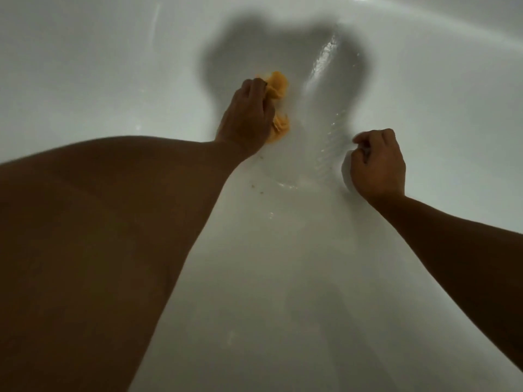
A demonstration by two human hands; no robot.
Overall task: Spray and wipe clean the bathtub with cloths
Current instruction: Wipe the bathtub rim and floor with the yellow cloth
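- Left hand [246,114] clutches yellow cloth [278,86] on bathtub [85,66] floor, cloth lying 12-to-6 o'clock
- Right hand [377,165], at 3 o'clock, grips something white [345,172], indistinct

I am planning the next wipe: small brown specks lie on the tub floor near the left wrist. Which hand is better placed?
Left, probably. The left hand grips the yellow cloth just beyond the specks, so a short pull back should cover them. The right hand is farther, across the wet streak.

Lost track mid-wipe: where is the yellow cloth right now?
Head view, left of centre on the bathtub floor: the left hand grips the yellow cloth, beside the wet streak.
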